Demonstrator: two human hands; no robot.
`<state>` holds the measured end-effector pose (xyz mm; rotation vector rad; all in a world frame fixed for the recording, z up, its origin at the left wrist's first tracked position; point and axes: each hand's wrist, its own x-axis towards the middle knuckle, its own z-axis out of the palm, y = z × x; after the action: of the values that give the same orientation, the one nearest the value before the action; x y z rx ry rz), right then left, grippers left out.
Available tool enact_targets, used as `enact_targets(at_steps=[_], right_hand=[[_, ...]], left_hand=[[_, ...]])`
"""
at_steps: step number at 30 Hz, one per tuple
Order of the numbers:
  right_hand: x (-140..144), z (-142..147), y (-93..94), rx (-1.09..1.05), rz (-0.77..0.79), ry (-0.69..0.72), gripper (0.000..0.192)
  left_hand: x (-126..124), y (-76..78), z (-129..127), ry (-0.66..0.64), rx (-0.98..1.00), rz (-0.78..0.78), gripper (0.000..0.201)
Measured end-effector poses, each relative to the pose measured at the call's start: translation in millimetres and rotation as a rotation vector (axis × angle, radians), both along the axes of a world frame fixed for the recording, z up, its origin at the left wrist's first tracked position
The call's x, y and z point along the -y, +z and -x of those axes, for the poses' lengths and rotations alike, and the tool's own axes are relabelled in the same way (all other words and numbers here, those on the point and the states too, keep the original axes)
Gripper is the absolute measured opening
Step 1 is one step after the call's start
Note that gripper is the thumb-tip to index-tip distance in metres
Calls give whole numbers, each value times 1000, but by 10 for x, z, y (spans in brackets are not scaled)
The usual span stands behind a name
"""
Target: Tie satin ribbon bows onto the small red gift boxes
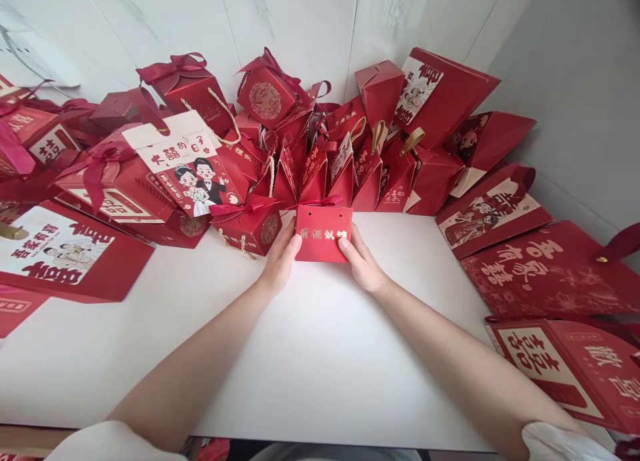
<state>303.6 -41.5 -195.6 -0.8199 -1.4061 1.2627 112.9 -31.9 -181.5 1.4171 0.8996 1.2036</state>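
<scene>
Your left hand (281, 258) and right hand (361, 258) pinch the small red box (323, 232) between them, its long axis left-right, at the surface's (310, 354) far middle.

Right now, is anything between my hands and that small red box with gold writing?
No. The left hand and right hand already grip the small red box by its sides; nothing sits between them.

Fingers (280, 264) of both hands were hidden behind a small red box (323, 233); flat red bags (575, 368) ran off the right edge.
</scene>
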Motion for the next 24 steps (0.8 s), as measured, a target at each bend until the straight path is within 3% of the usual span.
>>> enact_targets(at_steps=[17,24], right_hand=[[-35,-27,-61,108,-5,-43,63],[-32,-14,-44,64,-14,-41,54]], left_hand=[[9,4,6,-46,16,2,62],[8,-4,12,-34,-9,-11,58]])
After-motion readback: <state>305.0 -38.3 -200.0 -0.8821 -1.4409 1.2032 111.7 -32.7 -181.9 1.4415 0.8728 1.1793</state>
